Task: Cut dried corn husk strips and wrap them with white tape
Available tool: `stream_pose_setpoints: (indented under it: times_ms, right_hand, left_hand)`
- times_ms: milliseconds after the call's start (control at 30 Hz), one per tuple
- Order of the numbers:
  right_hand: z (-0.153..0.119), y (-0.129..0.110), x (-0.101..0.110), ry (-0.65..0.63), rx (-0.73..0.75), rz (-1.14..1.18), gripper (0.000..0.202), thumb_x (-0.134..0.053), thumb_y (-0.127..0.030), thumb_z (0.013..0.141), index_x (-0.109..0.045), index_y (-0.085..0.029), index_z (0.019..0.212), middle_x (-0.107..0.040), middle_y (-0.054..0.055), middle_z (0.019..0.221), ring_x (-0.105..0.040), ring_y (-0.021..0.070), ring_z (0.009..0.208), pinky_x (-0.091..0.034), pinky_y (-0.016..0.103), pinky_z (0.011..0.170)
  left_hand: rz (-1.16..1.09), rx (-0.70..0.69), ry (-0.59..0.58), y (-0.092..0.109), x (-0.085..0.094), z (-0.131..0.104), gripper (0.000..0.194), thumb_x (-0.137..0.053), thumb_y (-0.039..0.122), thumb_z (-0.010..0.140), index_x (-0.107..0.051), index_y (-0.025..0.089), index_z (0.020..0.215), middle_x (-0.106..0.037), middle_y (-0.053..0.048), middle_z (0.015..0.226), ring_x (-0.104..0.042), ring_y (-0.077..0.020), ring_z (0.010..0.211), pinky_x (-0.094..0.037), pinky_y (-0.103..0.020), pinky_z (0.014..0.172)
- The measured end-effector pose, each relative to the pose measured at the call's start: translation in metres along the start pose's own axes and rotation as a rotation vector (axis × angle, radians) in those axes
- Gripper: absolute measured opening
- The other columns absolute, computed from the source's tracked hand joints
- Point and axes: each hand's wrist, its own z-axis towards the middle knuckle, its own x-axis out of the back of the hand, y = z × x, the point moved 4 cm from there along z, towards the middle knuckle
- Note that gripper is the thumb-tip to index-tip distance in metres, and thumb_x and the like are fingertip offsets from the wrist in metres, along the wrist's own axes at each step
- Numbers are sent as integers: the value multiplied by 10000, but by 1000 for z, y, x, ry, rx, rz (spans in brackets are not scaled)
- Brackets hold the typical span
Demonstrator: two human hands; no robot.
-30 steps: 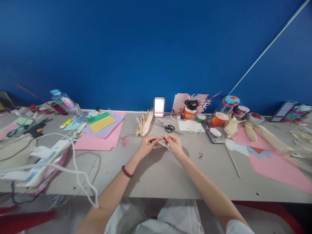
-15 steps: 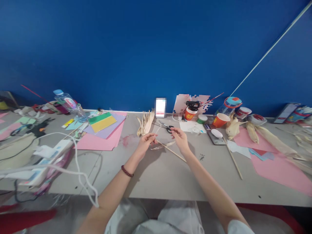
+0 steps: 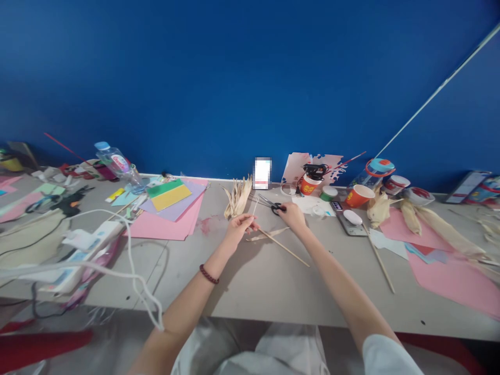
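Note:
My left hand (image 3: 241, 228) is closed in a pinch around one end of a thin wooden stick (image 3: 289, 250), which slants down to the right over the table. A pale thin strand (image 3: 255, 207) rises from those fingertips. My right hand (image 3: 294, 217) has its fingers closed on the black handles of a pair of scissors (image 3: 267, 202), whose blades point left, away from me. Between my hands a dry strip of corn husk (image 3: 263, 236) lies on the table, partly behind the stick. Just beyond my left hand stands a bundle of dried corn husks (image 3: 237, 198).
A lit phone (image 3: 262, 173) leans on the blue wall. Coloured paper (image 3: 160, 225) and a power strip (image 3: 84, 255) with a looping white cable are left. Orange paper cups (image 3: 358, 196), a dark flat device (image 3: 347, 221), another stick (image 3: 380, 262) and more husks (image 3: 437, 226) lie right.
My right hand has come down onto the scissors' handles, its fingers closing there. My left hand still pinches the stick. The whole view has shifted slightly.

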Motion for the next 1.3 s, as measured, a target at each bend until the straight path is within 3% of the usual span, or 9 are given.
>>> stream_pose_setpoints:
  times_ms: [167, 300, 400, 500, 600, 733, 933, 1100, 1300]
  right_hand:
    - [8, -9, 4, -88, -23, -103, 133, -600, -266, 712, -691, -184, 765, -659, 93, 846, -590, 203, 747, -391, 265, 580]
    - [-1, -11, 14, 0, -5, -24, 158, -571, -237, 724, -674, -188, 833, -669, 95, 883, -597, 214, 784, -414, 285, 627]
    - [-18, -8, 21, 13, -68, 210, 169, -584, -288, 723, -650, -184, 839, -674, 68, 780, -601, 193, 691, -437, 292, 623]
    - [-42, -6, 19, -177, -275, 620, 246, -606, -379, 711, -615, -174, 847, -662, 42, 699, -567, 141, 539, -441, 257, 516]
    - [-64, -13, 19, -325, -374, 979, 306, -688, -411, 642, -595, -172, 809, -670, 41, 766, -561, 105, 535, -451, 221, 493]
    - [-84, -18, 16, -406, -435, 1173, 364, -747, -414, 606, -598, -174, 835, -654, 19, 759, -544, 77, 520, -450, 196, 487]
    - [-92, -16, 4, -490, -434, 1138, 427, -751, -451, 596, -625, -180, 901, -579, -20, 684, -445, 43, 440, -303, 170, 371]
    - [-93, -16, 13, -513, -351, 955, 430, -714, -478, 630, -654, -154, 906, -505, -39, 573, -301, 20, 396, -189, 181, 377]
    - [-97, -15, 19, -566, -363, 872, 433, -694, -501, 640, -675, -153, 895, -461, -45, 535, -261, 31, 422, -180, 192, 401]
  left_hand:
    - [-28, -19, 90, -1, 3, 3, 263, -698, 360, 632, -669, 132, 761, -686, -60, 800, -554, -93, 590, -406, -208, 495]
    - [-58, -30, 136, -1, 5, 4, 266, -721, 328, 604, -690, 138, 787, -648, -15, 692, -483, -60, 514, -394, -205, 485]
    - [-97, -25, 146, 0, 5, 4, 276, -737, 304, 581, -691, 139, 798, -624, 0, 650, -483, -59, 518, -385, -195, 483]
    - [-117, -7, 163, 1, 5, 3, 267, -744, 305, 573, -691, 133, 770, -620, -1, 642, -481, -56, 513, -384, -190, 484]
    - [-124, 8, 173, 2, 5, 2, 258, -751, 312, 565, -693, 133, 742, -617, 0, 629, -476, -53, 501, -382, -194, 489]
    - [-126, 23, 192, 5, 4, 0, 253, -765, 307, 539, -695, 136, 712, -614, 3, 614, -462, -51, 484, -380, -203, 492]
    - [-126, 28, 193, 7, 5, -1, 246, -760, 281, 550, -699, 139, 741, -601, 8, 615, -443, -44, 475, -367, -198, 474]
    - [-115, 38, 191, 1, 9, 1, 260, -753, 280, 549, -699, 128, 754, -588, 9, 595, -424, -35, 451, -330, -186, 442]
    - [-123, 33, 191, 3, 9, 0, 229, -744, 303, 563, -682, 131, 701, -562, 17, 575, -431, -38, 459, -327, -179, 447]
